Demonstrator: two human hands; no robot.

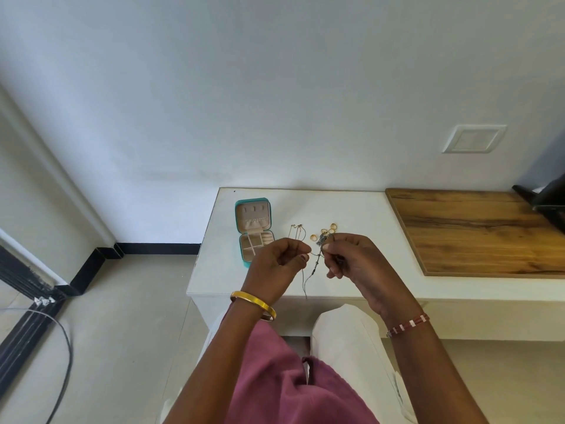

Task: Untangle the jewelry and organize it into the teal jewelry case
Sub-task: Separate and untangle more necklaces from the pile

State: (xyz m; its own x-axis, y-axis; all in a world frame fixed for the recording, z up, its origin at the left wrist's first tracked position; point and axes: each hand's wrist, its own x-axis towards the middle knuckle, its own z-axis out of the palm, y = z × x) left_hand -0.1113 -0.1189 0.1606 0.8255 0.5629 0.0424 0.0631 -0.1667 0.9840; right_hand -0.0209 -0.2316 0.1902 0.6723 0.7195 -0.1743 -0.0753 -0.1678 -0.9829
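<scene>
Smooth white tabletop (305, 209), both hands' fingers (301, 247) pinching thin tangled chain (316, 260), open teal case (253, 231)

Table (351, 209): case (255, 232), perhaps rings (324, 232).

A white surface (351, 209) stands against a pale wall. A wooden board (477, 231) lies on the surface's right part, with a dark object (547, 200) at the board's far right corner. A blank wall plate (473, 138) sits above the board, and a grey cable (62, 347) curves over the tiled floor, well left of the surface.
</scene>
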